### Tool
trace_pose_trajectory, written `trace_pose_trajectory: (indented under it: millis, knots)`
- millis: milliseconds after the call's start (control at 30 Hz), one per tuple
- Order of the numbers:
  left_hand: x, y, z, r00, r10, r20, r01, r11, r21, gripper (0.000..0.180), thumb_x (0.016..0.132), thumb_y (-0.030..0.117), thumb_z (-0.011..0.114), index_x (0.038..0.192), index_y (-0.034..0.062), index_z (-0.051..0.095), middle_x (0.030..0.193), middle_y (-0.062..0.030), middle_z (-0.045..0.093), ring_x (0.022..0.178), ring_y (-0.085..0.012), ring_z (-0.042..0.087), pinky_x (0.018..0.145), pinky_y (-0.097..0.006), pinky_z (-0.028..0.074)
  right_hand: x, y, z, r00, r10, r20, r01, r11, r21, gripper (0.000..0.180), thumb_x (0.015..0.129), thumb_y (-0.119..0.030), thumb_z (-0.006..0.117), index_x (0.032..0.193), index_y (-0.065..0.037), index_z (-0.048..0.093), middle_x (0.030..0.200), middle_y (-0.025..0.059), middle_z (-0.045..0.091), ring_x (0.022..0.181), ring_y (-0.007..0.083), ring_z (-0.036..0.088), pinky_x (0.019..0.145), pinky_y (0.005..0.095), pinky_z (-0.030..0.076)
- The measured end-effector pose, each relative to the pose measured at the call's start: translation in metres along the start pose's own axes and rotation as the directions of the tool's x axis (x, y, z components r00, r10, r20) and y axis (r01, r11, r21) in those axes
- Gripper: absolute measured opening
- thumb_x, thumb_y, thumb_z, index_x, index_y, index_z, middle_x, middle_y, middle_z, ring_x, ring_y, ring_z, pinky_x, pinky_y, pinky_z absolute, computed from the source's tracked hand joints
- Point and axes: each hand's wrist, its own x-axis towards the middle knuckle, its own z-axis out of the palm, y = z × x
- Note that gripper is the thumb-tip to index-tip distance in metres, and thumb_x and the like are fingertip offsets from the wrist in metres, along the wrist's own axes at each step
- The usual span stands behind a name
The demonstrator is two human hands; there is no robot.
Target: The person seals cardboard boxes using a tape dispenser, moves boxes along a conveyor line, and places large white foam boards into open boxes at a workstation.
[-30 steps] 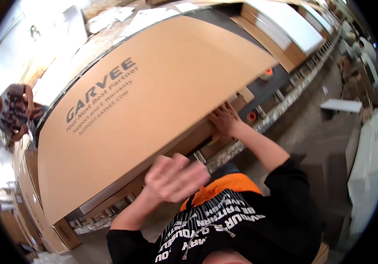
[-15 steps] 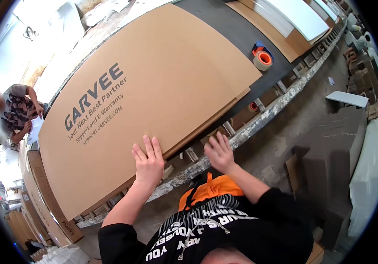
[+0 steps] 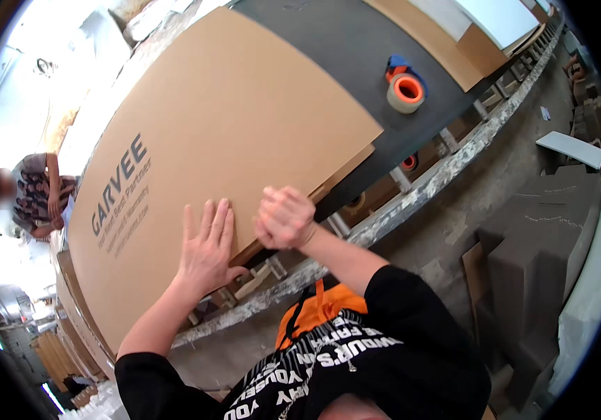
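Observation:
A large flat brown cardboard carton (image 3: 244,105) with dark printing lies on the grey belt of a conveyor. My left hand (image 3: 207,248) rests on its top by the near edge, fingers stretched out and thumb apart. Close to its right, my right hand (image 3: 285,218) is over the same edge with its fingers curled into a fist, and nothing shows in it. Whether it touches the cardboard I cannot tell. Beyond the carton's right end, a tape dispenser (image 3: 405,87) with an orange core and a blue part sits on the belt.
The conveyor's worn metal rail (image 3: 447,171) runs between me and the belt. Farther along is an open carton (image 3: 479,52) with white panels. Grey foam blocks (image 3: 546,231) are stacked at the right. Another person (image 3: 38,192) stands at the far left, near more cartons (image 3: 80,315).
My right hand has moved left to the carton's edge and curled into a fist. My left hand has shifted left with the carton, which has slid left along the belt.

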Motion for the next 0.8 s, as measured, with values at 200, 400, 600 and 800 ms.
trace_pose_trajectory:
  millis: [200,400,600,800]
  knots:
    - [0.006,-0.006,0.047,0.976,-0.053,-0.212,0.028,0.993,-0.117,0.109,0.057,0.039,0.082,0.144,-0.0030,0.032,0.154,-0.0306,0.020,0.141,-0.0572,0.012,0.114,-0.067,0.010,-0.061,0.148,-0.058,0.660,0.616,0.431,-0.566,0.784,-0.255,0.009,0.081,-0.010,0.059,0.072,-0.011,0.056,0.068,0.0002,0.055,0.073,0.0213,0.061,0.079,0.0345,0.051]
    - [0.011,-0.008,0.036,0.978,-0.063,-0.198,0.020,0.978,-0.209,0.103,0.053,0.037,0.081,0.142,0.0029,0.041,0.153,-0.0249,0.028,0.141,-0.0531,0.018,0.117,-0.062,0.014,0.052,0.360,-0.157,0.269,0.903,0.336,-0.457,0.427,-0.781,0.051,0.075,-0.023,0.067,0.122,-0.006,0.056,0.119,0.0209,0.063,0.113,0.0384,0.059,0.095,0.0454,0.048]
    - [-0.006,-0.017,0.046,0.951,-0.107,-0.291,0.041,0.974,-0.223,0.104,0.051,0.034,0.081,0.143,0.0057,0.041,0.153,-0.0167,0.033,0.143,-0.0470,0.022,0.118,-0.056,0.017,0.012,0.314,-0.129,0.196,0.981,-0.004,-0.981,0.196,-0.004,0.028,0.065,0.006,0.053,0.091,0.004,0.061,0.081,0.0096,0.062,0.076,0.0233,0.065,0.067,0.0347,0.052]
    - [-0.020,-0.016,0.056,0.943,-0.098,-0.317,0.038,0.981,-0.189,0.101,0.057,0.036,0.081,0.145,0.0086,0.040,0.155,-0.0061,0.032,0.145,-0.0416,0.018,0.121,-0.052,0.016,0.099,0.087,-0.139,0.666,0.698,0.263,-0.712,0.490,0.504,0.076,0.072,0.008,0.054,0.145,0.001,0.032,0.134,0.0137,0.050,0.126,0.0263,0.049,0.110,0.0366,0.036]
